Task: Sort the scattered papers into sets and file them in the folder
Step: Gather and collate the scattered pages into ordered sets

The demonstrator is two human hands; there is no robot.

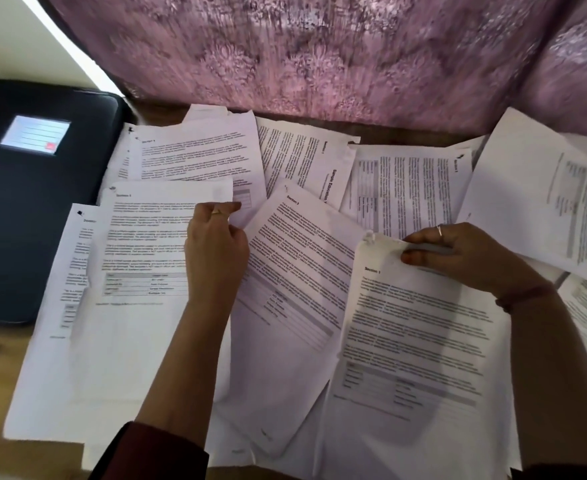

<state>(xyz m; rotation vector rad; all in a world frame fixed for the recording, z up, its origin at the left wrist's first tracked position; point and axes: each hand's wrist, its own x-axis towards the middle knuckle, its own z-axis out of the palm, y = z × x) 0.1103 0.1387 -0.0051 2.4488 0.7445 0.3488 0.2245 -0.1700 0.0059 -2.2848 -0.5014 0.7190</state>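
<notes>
Overlapping printed papers (295, 271), text apparently blurred.

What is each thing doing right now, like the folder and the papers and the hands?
Folder: closed, flat at the table's left edge.
Papers: loose, overlapping, spread over the table, none filed.
Left hand: pinches the edge of a Section 5 sheet.
Right hand: grips the top of a Section 1 sheet.

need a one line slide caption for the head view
Both hands, left hand and right hand, pinch printed sheets among scattered papers beside a closed dark folder.
</notes>
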